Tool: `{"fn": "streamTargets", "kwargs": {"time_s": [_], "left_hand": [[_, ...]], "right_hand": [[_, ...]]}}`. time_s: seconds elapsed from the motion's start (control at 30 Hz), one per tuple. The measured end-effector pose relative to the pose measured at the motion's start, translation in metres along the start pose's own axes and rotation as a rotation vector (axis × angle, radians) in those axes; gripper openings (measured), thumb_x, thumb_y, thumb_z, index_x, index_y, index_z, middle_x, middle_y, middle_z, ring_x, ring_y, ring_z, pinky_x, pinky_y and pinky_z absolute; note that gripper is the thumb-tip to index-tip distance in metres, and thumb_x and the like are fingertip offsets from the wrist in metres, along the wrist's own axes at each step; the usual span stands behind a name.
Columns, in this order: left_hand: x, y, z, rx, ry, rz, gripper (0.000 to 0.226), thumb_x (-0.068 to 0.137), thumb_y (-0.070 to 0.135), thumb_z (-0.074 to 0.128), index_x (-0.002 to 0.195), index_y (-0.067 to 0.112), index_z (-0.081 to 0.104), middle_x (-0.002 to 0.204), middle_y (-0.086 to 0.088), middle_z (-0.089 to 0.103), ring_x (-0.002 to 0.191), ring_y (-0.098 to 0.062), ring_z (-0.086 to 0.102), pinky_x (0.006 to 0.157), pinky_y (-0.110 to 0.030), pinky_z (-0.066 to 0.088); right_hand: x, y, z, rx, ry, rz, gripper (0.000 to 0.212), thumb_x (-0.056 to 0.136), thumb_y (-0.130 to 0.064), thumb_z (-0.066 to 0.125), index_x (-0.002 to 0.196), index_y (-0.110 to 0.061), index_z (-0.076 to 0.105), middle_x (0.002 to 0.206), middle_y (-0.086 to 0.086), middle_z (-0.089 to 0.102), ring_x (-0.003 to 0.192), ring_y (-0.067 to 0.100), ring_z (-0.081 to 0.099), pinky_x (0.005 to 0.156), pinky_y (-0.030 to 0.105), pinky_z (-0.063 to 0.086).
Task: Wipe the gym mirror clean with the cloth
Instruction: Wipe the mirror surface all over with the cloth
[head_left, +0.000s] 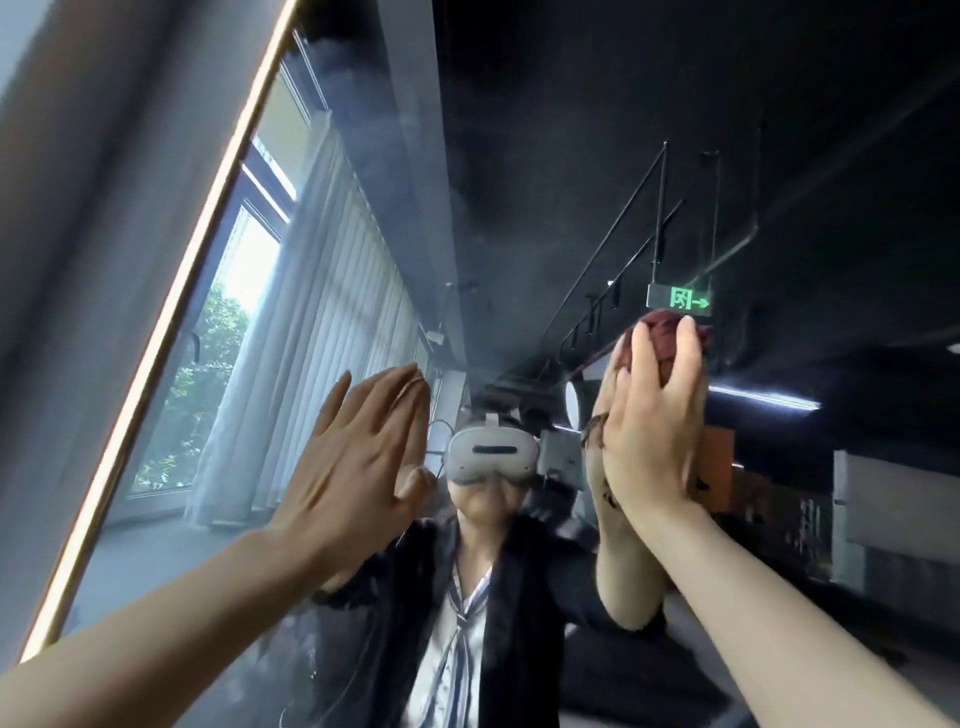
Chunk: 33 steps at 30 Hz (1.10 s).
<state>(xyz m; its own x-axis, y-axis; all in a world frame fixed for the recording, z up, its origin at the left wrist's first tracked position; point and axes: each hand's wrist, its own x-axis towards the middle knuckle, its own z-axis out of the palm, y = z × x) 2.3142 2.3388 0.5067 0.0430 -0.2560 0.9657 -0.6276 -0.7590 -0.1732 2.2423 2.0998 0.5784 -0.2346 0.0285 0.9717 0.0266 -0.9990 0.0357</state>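
The gym mirror (519, 182) fills most of the view, with a gold frame edge (171, 312) running up its left side. My left hand (358, 467) lies flat against the glass with straight fingers, left of centre. My right hand (654, 421) presses a dark red cloth (667, 325) against the mirror, higher up and to the right. Its fingers curve over the bunched cloth, which shows above the fingertips and at the hand's left edge. Most of the cloth is hidden behind the hand.
A hazy smear (363, 104) clouds the upper part of the glass. A grey wall (78, 182) stands left of the frame. The mirror reflects a person in a headset, windows with blinds, a dark ceiling and a green exit sign.
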Motion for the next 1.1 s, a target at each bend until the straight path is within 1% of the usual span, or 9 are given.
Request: {"fn": "streamTargets", "kwargs": {"time_s": [0.1,0.23,0.3,0.4,0.5,0.77,0.83,0.97,1.1], "left_hand": [[0.014,-0.009,-0.002,0.005,0.024,-0.041,0.073,0.075,0.036,0.058,0.139,0.000,0.051,0.144,-0.017,0.051,0.133,-0.032,0.045,0.113,-0.053,0.030],[0.027,-0.018,-0.006,-0.025,0.057,-0.112,0.073,0.079,0.042,0.045,0.138,0.000,0.051,0.142,-0.018,0.053,0.131,-0.035,0.050,0.113,-0.056,0.035],[0.028,-0.029,-0.007,-0.018,0.065,-0.129,0.074,0.079,0.043,0.045,0.140,0.002,0.050,0.144,-0.016,0.052,0.132,-0.033,0.048,0.116,-0.052,0.031],[0.030,-0.052,-0.008,0.033,0.080,-0.100,0.073,0.080,0.043,0.049,0.140,0.002,0.051,0.143,-0.016,0.052,0.130,-0.033,0.048,0.114,-0.046,0.026],[0.036,-0.070,-0.011,0.045,0.090,-0.107,0.073,0.081,0.044,0.047,0.140,0.000,0.051,0.143,-0.018,0.052,0.129,-0.036,0.050,0.112,-0.052,0.033],[0.047,-0.093,-0.008,0.038,0.148,-0.239,0.072,0.084,0.047,0.037,0.139,0.003,0.053,0.142,-0.018,0.053,0.128,-0.034,0.046,0.109,-0.055,0.037],[0.049,-0.100,-0.009,0.037,0.155,-0.236,0.069,0.086,0.047,0.037,0.137,0.004,0.055,0.141,-0.018,0.054,0.127,-0.036,0.049,0.108,-0.056,0.038],[0.054,-0.122,-0.012,0.056,0.173,-0.224,0.064,0.089,0.046,0.038,0.137,0.008,0.055,0.142,-0.015,0.054,0.129,-0.035,0.049,0.110,-0.055,0.036],[0.057,-0.144,-0.014,0.062,0.204,-0.245,0.064,0.091,0.047,0.035,0.137,0.008,0.057,0.142,-0.015,0.055,0.135,-0.037,0.044,0.113,-0.059,0.032]], "right_hand": [[0.013,-0.040,0.031,0.010,0.024,-0.034,0.045,0.096,0.001,0.056,0.141,0.003,0.049,0.151,0.032,0.038,0.135,0.051,0.043,0.106,0.062,0.044],[-0.031,-0.096,0.045,0.036,-0.195,-0.448,0.055,0.083,0.007,0.055,0.138,0.003,0.056,0.149,0.029,0.044,0.129,0.047,0.051,0.107,0.048,0.040],[-0.022,-0.081,0.037,0.048,-0.242,-0.575,0.054,0.083,0.005,0.064,0.136,-0.003,0.059,0.147,0.026,0.048,0.125,0.047,0.055,0.098,0.054,0.049],[0.029,-0.047,0.029,-0.043,-0.117,-0.279,0.046,0.090,0.002,0.066,0.135,-0.002,0.059,0.149,0.027,0.044,0.130,0.053,0.046,0.097,0.065,0.049],[0.075,-0.049,0.039,-0.087,-0.005,0.021,0.042,0.100,-0.002,0.053,0.141,0.003,0.050,0.155,0.029,0.032,0.138,0.050,0.038,0.110,0.058,0.042],[0.036,-0.133,0.081,0.036,-0.210,-0.603,0.059,0.076,0.006,0.066,0.134,-0.002,0.060,0.145,0.026,0.050,0.122,0.047,0.056,0.088,0.050,0.056],[0.057,-0.114,0.077,-0.034,-0.164,-0.534,0.059,0.079,0.008,0.070,0.135,-0.006,0.060,0.147,0.023,0.048,0.133,0.047,0.046,0.101,0.050,0.048],[0.096,-0.108,0.078,-0.085,-0.043,-0.031,0.052,0.093,0.007,0.058,0.144,0.000,0.048,0.156,0.028,0.031,0.142,0.049,0.032,0.114,0.051,0.034],[0.079,-0.182,0.111,-0.009,-0.152,-0.174,0.062,0.088,0.002,0.062,0.147,0.004,0.041,0.160,0.029,0.024,0.142,0.049,0.033,0.112,0.049,0.040]]}}
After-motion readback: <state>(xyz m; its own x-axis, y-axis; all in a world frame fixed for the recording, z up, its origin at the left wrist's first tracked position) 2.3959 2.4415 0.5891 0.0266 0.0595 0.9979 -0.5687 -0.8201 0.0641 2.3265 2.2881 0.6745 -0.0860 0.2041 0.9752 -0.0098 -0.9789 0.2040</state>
